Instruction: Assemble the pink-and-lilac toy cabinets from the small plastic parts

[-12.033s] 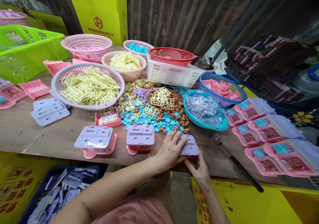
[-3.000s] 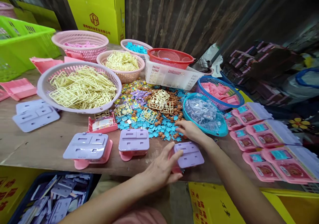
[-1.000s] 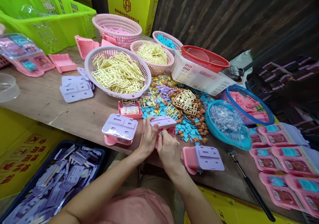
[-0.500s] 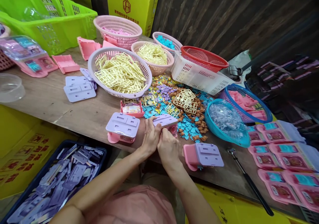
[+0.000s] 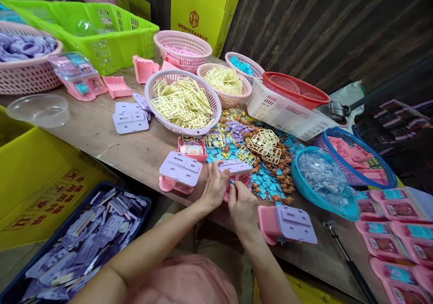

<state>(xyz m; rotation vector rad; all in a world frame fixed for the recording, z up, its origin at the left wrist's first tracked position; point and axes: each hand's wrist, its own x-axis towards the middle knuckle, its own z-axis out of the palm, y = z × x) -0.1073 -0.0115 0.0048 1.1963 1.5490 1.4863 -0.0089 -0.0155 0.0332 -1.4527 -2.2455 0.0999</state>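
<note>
Head view — left fingers [image 5: 214, 174] clasp pink box [image 5: 244, 176], right fingers [image 5: 241, 192] pinch blue piece [image 5: 232, 182].

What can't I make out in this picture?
All in the head view:
Blue piece: mostly hidden by the right hand.
Held box: left side covered by the left hand.
Black-handled tool: handle end cut off by the bottom edge.
Rightmost pink case: cut off by the right edge.
</note>
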